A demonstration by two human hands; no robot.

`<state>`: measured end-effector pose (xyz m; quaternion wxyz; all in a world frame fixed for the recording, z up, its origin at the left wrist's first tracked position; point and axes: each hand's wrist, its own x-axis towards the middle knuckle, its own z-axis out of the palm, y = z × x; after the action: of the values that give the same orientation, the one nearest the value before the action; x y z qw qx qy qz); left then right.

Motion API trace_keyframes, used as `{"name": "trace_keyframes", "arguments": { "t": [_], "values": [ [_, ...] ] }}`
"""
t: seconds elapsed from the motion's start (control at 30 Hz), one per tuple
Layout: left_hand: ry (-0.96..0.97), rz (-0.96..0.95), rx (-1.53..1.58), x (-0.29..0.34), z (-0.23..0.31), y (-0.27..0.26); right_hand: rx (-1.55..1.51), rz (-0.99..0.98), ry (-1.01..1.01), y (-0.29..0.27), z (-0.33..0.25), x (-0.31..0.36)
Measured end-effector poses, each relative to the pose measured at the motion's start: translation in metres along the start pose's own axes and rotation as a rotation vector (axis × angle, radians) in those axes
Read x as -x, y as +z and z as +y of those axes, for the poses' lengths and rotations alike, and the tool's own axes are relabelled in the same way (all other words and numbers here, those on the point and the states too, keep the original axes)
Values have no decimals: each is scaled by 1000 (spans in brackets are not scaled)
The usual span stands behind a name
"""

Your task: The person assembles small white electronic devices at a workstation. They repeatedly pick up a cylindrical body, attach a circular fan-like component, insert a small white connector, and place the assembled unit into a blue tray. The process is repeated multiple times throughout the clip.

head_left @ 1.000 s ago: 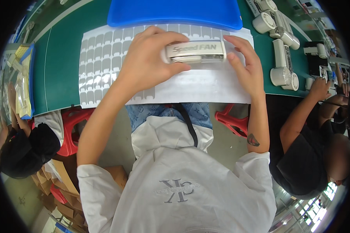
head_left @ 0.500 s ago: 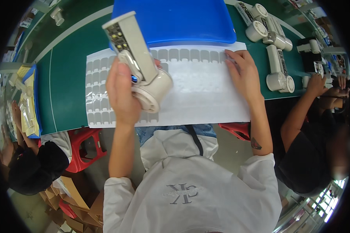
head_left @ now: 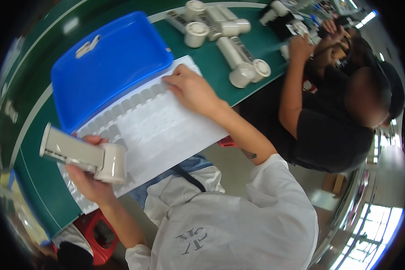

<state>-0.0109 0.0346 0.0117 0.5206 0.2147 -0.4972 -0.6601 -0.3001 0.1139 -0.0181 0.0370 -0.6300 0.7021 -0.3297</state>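
Note:
My left hand (head_left: 92, 182) grips a beige plastic device (head_left: 114, 163), which has a long flat arm joined to a round drum-shaped end. It is held tilted above the left part of a white sticker sheet (head_left: 166, 128). Rows of grey stickers (head_left: 141, 95) run along the sheet's far edge, and more lie under the device. At the right end of the far row, my right hand (head_left: 195, 92) has its thumb and fingers bent together against the sheet. What sits between those fingertips is hidden.
Beyond the sheet stands a blue tray (head_left: 108, 81) with small white pieces (head_left: 87, 46) in it. Several similar beige devices (head_left: 241, 74) lie on the green table (head_left: 267, 42) to the right. A co-worker in a black shirt (head_left: 328, 121) sits on that side. A red stool (head_left: 99, 234) is at lower left.
The view has swung toward the right, so the table appears slanted. The device in my left hand has turned, and its small lit display no longer shows. My right hand stays at the row's end.

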Motion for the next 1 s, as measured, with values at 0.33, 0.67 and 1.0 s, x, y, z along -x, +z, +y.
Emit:
{"name": "trace_keyframes", "arguments": {
  "t": [0.33, 0.67, 1.0],
  "values": [
    [-10, -14, -71, -10, 14, 27, -62, -5, 32, -2, -2, 4],
    [-20, 5, -136, -9, 14, 37, -79, -46, 2, -5, -1, 0],
    [-30, -18, -90, -8, 10, 29, -61, -58, -54, -1, 4, -4]
  ]
}}
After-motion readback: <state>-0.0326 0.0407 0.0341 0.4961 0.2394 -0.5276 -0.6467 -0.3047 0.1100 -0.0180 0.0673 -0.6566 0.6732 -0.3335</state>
